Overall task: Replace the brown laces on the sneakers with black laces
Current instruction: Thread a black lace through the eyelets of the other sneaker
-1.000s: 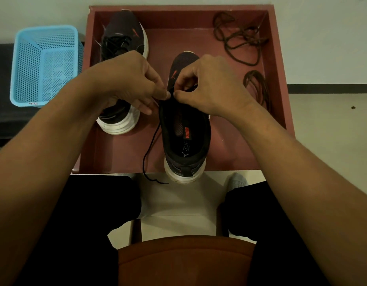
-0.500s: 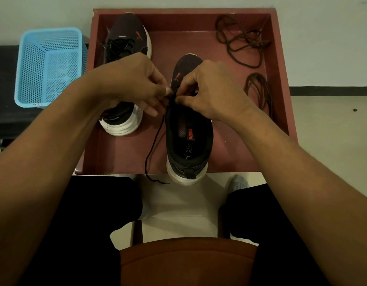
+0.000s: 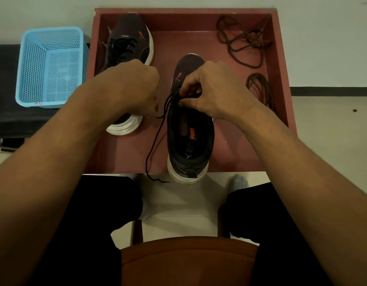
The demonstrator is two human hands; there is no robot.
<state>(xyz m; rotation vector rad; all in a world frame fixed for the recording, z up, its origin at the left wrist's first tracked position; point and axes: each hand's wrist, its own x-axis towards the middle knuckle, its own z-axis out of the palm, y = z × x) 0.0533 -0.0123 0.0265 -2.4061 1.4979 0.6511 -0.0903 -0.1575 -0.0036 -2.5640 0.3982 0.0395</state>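
Note:
Two dark sneakers with white soles stand in a red-brown tray. The near sneaker points away from me, heel at the tray's front edge. My right hand pinches its black lace at the top eyelets. My left hand pulls one strand of that lace leftward; the loose end hangs over the tray's front edge. The far sneaker at back left carries a black lace and is partly hidden by my left hand. Two brown laces lie in the tray, one loose at back right, one coiled beside my right wrist.
A light blue plastic basket sits on a dark bench left of the tray. My knees in dark trousers and a brown chair seat fill the foreground. A pale floor and a wall with a black skirting line lie to the right.
My left hand has moved away from my right hand to the left and down, drawing a strand of black lace out. The right hand stays pinched at the eyelets.

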